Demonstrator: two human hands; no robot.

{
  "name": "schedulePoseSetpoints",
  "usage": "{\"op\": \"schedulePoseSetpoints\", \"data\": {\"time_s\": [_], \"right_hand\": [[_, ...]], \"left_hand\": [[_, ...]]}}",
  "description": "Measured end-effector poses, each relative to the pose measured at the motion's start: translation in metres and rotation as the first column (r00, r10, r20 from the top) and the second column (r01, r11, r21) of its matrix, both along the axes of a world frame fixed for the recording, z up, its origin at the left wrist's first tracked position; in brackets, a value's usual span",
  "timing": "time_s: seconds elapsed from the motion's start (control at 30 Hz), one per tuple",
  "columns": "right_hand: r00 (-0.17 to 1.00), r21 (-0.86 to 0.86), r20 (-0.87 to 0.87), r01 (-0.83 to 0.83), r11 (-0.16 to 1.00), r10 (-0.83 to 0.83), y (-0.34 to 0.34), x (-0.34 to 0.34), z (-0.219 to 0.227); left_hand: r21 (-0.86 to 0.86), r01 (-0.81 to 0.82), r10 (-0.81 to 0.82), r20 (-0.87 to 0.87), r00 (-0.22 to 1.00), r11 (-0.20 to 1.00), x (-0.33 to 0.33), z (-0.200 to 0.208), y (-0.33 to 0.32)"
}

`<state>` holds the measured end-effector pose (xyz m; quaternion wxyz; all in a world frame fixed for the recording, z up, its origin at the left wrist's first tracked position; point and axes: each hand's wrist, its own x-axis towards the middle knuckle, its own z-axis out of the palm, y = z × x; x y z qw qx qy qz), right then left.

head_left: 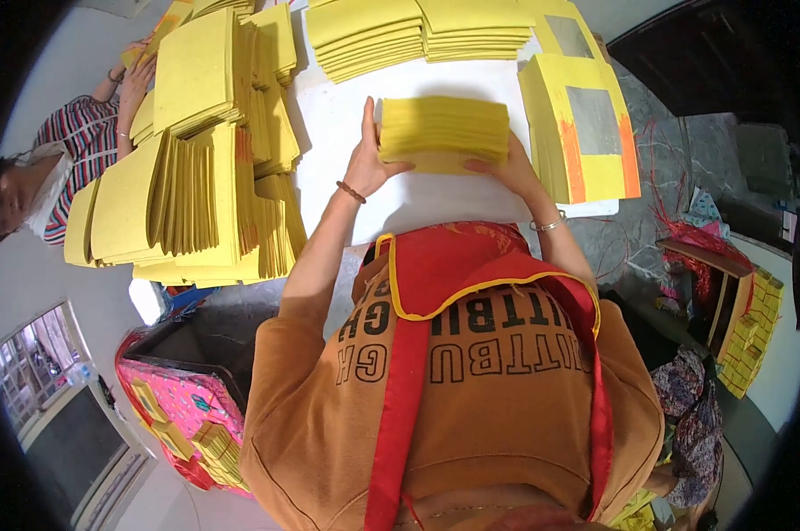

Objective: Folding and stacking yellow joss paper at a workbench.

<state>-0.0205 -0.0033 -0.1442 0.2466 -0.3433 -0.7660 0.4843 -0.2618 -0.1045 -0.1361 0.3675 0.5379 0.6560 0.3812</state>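
A thick stack of yellow paper sheets (444, 131), blurred by motion, is between my two hands over the white tabletop. My left hand (373, 161) grips its left end, thumb along the near edge and a finger pointing up beside it. My right hand (513, 164) clasps the right end, its thumb at the near edge and its other fingers mostly hidden behind the paper. A shadow falls on the white table (329, 190) around the stack.
Large piles of folded yellow paper (192, 80) crowd the left side. More stacks (373, 40) line the far edge. At right stands a yellow pile with orange stripes and a grey patch (594, 119). A person in a striped top (81, 133) handles paper at far left.
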Motion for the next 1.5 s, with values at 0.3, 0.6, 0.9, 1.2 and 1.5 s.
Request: {"op": "schedulePoseSetpoints", "data": {"time_s": [0.3, 0.6, 0.9, 1.2, 1.5], "right_hand": [[0.947, -0.680, 0.001, 0.235, 0.694, -0.320, 0.015, -0.014, 0.024], [0.919, -0.728, 0.027, 0.287, 0.622, -0.393, 0.048, -0.026, 0.020], [0.805, -0.673, -0.149, 0.343, 0.655, -0.575, 0.045, -0.025, 0.000], [0.820, -0.674, -0.161, 0.315, 0.668, -0.549, 0.045, -0.024, -0.001], [0.796, -0.719, -0.261, 0.217, 0.661, -0.545, 0.034, -0.020, -0.007]], "left_hand": [[-0.144, -0.105, 0.156, 0.423, 0.892, 0.984, -0.001, 0.005, 0.023], [-0.247, -0.139, 0.241, 0.454, 0.858, 0.959, -0.004, -0.009, 0.048], [-0.243, -0.217, 0.292, 0.336, 0.896, 0.945, 0.004, 0.005, 0.050], [0.318, -0.114, 0.279, -0.541, 0.793, 0.941, 0.014, 0.041, 0.053], [0.278, 0.399, -0.114, -0.680, 0.724, 0.874, 0.034, 0.040, 0.063]]}}
